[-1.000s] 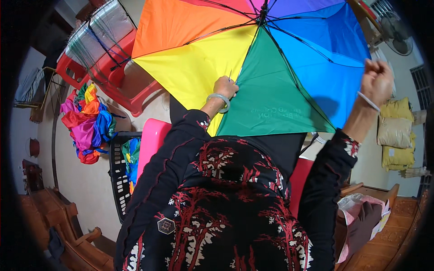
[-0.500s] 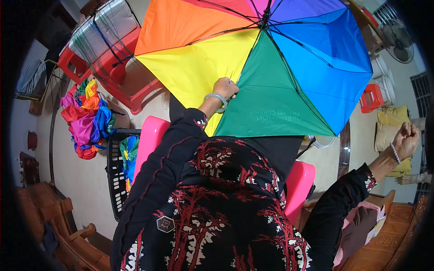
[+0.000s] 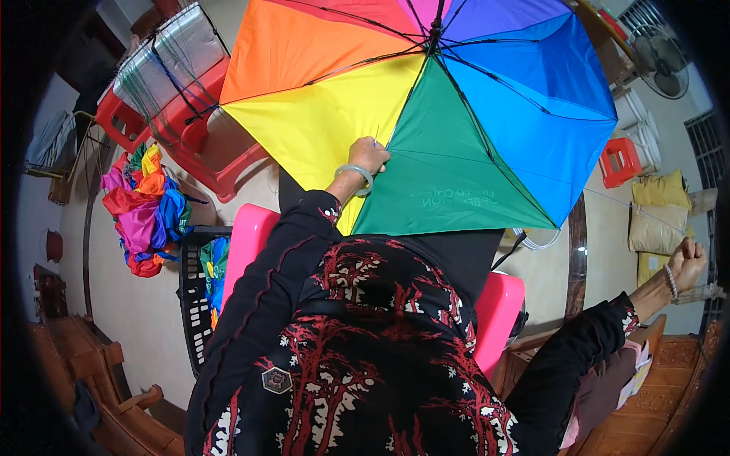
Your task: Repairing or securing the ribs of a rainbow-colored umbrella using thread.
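Note:
An opened rainbow umbrella [image 3: 449, 175] lies spread before me, its black ribs and shaft showing. My left hand [image 3: 369, 155], with a pale bangle at the wrist, is closed on the umbrella by a rib, where the yellow and green panels meet. A thin upright sliver, too small to name, shows at its fingertips. From there a fine thread [image 3: 593, 190] runs across the green and blue panels to the right. My right hand [image 3: 688, 267], wearing a beaded bracelet, is held far out at the right, its fingers closed on the thread's end; whether they also hold a needle is hidden.
Red stools [image 3: 205, 156] carry a silvery box [image 3: 171, 57] draped with threads at upper left. Below sit a heap of colourful cloth [image 3: 144, 213] and a black basket [image 3: 196, 304]. At right are a fan [image 3: 660, 64], a red stool [image 3: 620, 162] and yellowish sacks [image 3: 658, 228].
My right hand has moved lower and slightly farther right, and the thread now shows stretched out to it. My left hand keeps its hold on the umbrella; the whole view has shifted slightly.

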A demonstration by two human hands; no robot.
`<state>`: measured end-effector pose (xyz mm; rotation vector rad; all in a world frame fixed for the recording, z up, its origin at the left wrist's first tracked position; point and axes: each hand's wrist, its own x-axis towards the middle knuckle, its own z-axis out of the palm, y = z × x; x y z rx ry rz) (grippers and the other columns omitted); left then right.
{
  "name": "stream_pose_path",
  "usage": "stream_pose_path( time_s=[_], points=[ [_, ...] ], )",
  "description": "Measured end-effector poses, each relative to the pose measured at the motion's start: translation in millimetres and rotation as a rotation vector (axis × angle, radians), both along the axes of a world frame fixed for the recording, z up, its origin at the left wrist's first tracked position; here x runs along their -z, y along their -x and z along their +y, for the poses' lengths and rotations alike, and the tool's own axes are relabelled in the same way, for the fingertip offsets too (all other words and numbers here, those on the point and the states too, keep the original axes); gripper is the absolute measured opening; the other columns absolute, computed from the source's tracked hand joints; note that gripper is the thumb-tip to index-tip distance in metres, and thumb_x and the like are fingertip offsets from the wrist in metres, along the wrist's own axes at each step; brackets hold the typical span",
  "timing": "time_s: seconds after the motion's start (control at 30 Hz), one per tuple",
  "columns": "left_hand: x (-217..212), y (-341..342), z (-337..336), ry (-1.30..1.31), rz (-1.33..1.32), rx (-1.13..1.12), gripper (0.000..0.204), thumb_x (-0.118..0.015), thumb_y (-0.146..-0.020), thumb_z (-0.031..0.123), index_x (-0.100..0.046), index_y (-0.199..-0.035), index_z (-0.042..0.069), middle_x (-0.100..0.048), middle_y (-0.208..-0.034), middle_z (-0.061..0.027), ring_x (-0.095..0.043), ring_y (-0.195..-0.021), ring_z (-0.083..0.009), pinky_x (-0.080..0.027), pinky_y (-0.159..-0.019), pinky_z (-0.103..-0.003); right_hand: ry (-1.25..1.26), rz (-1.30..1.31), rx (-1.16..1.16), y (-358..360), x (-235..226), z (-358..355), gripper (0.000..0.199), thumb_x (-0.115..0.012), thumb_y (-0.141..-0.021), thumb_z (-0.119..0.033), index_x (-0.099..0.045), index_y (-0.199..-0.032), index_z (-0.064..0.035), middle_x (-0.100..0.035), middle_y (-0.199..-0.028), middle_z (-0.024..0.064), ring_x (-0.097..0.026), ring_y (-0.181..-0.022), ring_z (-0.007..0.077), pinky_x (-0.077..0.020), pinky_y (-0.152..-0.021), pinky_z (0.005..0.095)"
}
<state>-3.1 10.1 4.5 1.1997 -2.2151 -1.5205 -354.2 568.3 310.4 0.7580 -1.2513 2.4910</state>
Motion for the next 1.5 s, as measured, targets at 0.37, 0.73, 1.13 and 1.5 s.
stream_pose_path(
  time_s=[0.37,0.73,1.13,1.5],
  points=[
    [3.1,1.8,-1.2,-0.017,-0.018,-0.061,0.012,-0.063,-0.068,0.011,-0.057,-0.064,0.002,-0.058,-0.052,-0.0088,-0.058,-0.045,-0.0166,-0.047,-0.050,-0.030,-0.020,0.037,-0.030,-28.4,7.3,-21.0,0.026,-0.040,-0.085,0.004,-0.030,-0.063,-0.0066,-0.029,-0.060,0.0012,-0.028,-0.048,0.0128,-0.0344,-0.053,0.0285],
    [-2.5,-5.5,-3.6,0.032,0.002,-0.069,0.009,-0.060,-0.070,0.007,-0.056,-0.070,-0.001,-0.059,-0.059,-0.0103,-0.059,-0.045,-0.0184,-0.048,-0.049,-0.031,-0.095,0.069,-0.016,-63.2,-13.6,-72.1,0.022,-0.042,-0.085,0.003,-0.034,-0.065,-0.0038,-0.031,-0.060,0.0020,-0.032,-0.050,0.0134,-0.0378,-0.058,0.0290],
    [5.7,-6.9,-5.2,0.070,0.003,-0.027,0.010,-0.060,-0.071,0.008,-0.056,-0.072,-0.001,-0.059,-0.062,-0.0120,-0.059,-0.046,-0.0195,-0.049,-0.050,-0.031,-0.184,0.133,-0.015,-58.2,-25.3,-85.3,0.019,-0.043,-0.085,0.001,-0.039,-0.067,-0.0008,-0.034,-0.060,0.0029,-0.036,-0.053,0.0140,-0.0415,-0.063,0.0296],
    [-6.2,-4.1,-1.8,0.037,0.014,0.015,0.016,-0.058,-0.073,0.013,-0.058,-0.067,-0.001,-0.059,-0.054,-0.0108,-0.059,-0.045,-0.0196,-0.048,-0.050,-0.032,-0.244,0.176,0.010,65.3,-58.4,29.5,0.017,-0.045,-0.086,0.000,-0.043,-0.069,0.0020,-0.036,-0.060,0.0037,-0.040,-0.056,0.0146,-0.0449,-0.067,0.0302]
  ],
)
